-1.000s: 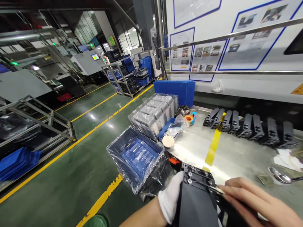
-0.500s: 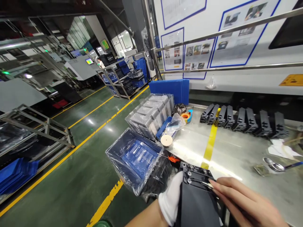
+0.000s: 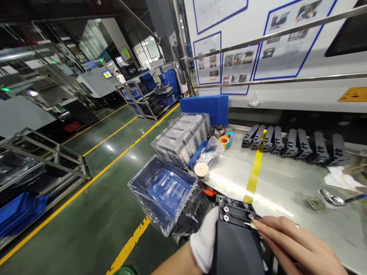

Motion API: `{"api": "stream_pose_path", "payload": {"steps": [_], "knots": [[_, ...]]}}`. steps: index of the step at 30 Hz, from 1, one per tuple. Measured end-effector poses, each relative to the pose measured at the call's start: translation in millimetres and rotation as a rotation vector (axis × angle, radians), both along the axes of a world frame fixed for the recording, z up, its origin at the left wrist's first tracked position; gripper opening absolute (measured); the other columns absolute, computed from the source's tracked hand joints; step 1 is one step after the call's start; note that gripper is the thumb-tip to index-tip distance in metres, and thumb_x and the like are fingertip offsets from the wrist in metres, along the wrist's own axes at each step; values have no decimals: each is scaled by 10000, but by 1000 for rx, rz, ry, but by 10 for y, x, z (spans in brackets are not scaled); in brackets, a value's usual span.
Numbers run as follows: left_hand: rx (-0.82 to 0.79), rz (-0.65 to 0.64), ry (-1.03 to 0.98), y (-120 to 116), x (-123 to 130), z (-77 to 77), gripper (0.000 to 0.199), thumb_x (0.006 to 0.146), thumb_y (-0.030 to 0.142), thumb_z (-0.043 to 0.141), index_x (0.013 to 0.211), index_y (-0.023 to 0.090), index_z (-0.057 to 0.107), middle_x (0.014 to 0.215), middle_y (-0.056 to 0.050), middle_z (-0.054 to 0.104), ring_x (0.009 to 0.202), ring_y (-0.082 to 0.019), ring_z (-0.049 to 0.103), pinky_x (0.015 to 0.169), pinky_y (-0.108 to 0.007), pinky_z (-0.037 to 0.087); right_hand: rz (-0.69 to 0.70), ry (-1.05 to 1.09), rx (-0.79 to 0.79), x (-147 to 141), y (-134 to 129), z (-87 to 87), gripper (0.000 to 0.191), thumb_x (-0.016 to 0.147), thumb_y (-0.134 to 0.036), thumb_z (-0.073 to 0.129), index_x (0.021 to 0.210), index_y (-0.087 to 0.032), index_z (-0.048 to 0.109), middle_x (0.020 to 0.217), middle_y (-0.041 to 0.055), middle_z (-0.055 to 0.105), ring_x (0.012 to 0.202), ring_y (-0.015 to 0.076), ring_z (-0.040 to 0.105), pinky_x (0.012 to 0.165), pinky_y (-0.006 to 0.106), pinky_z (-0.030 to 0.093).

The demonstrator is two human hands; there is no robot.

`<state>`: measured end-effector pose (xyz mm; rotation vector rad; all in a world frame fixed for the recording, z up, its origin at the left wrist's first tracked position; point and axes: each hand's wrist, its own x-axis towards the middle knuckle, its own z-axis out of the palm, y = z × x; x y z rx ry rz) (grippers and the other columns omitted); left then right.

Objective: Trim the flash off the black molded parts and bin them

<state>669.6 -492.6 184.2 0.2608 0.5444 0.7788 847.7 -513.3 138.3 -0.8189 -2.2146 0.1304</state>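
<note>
The left hand (image 3: 205, 240), in a white glove, holds a black plastic part (image 3: 236, 236) from its left edge and underside, at the near edge of the steel worktop (image 3: 286, 187); its grip is closed around the part. The bare right hand (image 3: 298, 248) comes in from the right of the part, its fingers pressed together on a thin pale tool (image 3: 249, 224) whose tip rests on the part's top end, among the small round silver fittings there.

Left of the part, off the worktop's edge, sits a blue crate lined with clear plastic film (image 3: 166, 191). Beyond the crate lie stacks of clear blister trays (image 3: 183, 139), with a blue board (image 3: 205, 109) standing behind them. Between the trays and the part lie a round pale disc (image 3: 201, 169) and a tape dispenser (image 3: 226, 140). A yellow stripe (image 3: 254, 175) runs across the worktop away from the part. Far beyond the part, a row of black parts (image 3: 295, 143) lines the back edge. To the part's right, well apart, lies a metal spoon (image 3: 332, 199).
</note>
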Motion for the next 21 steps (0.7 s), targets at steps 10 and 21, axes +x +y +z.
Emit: {"api": "stream_pose_path", "payload": {"steps": [10,21], "knots": [[-155,-77,-102,-80,-143,-586,355,739,442,691,886,120,715,849,-121,726,905,-279,673,930,-397,490,18,-82,55,19,72,207,242,1010,-147,451,1163,-211,628,1002,43,722,872,96,721,775,121,549],[-160,15,-96,-105,-132,-558,342,692,426,738,862,130,709,867,-135,722,977,-326,670,935,-419,505,-9,22,-4,-30,93,160,249,989,-149,490,1171,-212,647,1009,62,723,869,123,721,745,144,561]]}}
